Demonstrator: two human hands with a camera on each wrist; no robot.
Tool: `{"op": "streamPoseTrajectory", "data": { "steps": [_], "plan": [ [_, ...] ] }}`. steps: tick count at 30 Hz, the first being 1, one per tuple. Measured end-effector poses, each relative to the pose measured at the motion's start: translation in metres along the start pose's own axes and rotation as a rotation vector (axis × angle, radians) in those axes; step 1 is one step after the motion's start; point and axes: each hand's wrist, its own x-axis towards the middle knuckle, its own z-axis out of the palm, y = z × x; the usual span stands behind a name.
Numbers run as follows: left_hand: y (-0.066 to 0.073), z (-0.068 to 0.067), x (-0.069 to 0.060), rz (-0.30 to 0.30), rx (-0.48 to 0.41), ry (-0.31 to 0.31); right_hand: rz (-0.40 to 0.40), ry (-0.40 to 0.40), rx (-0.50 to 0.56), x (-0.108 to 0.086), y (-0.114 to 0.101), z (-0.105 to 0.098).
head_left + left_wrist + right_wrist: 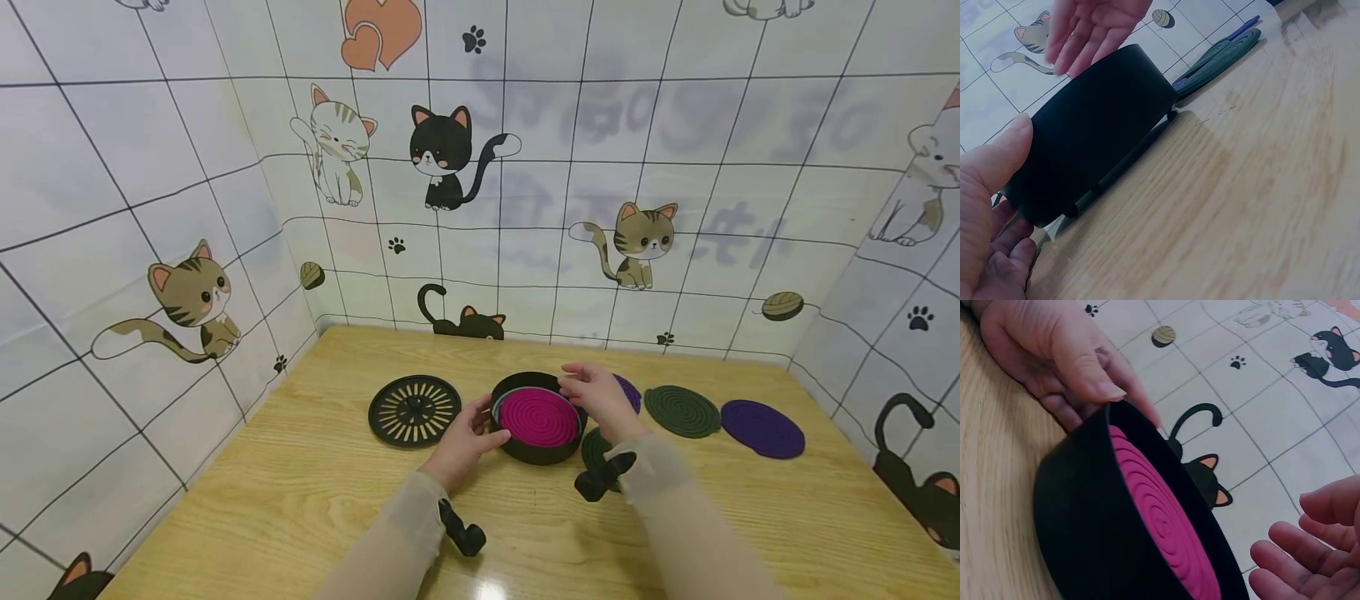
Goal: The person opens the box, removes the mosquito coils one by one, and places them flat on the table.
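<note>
A round black container stands on the table, holding a magenta spiral coil. My left hand grips its left side; in the left wrist view that hand has its thumb against the black wall and fingers curled by the lower edge. Over the right rim is my right hand, holding nothing visible. The right wrist view shows this hand apart from the container, its fingers relaxed and slightly bent, with the coil inside the rim.
A slotted black round lid lies left of the container. To the right lie a green coil and a purple coil. Another purple coil and another green one are partly hidden by my right hand and arm. Cat-patterned sheeting stands behind.
</note>
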Motion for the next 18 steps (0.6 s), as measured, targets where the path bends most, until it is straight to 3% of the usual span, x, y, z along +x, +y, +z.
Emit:
{"op": "streamPoseTrajectory", "data": {
  "steps": [18],
  "plan": [
    [0.003, 0.0, -0.002, 0.012, -0.01, -0.017, 0.044, -0.015, -0.266, 0.016, 0.006, 0.038]
  ]
}}
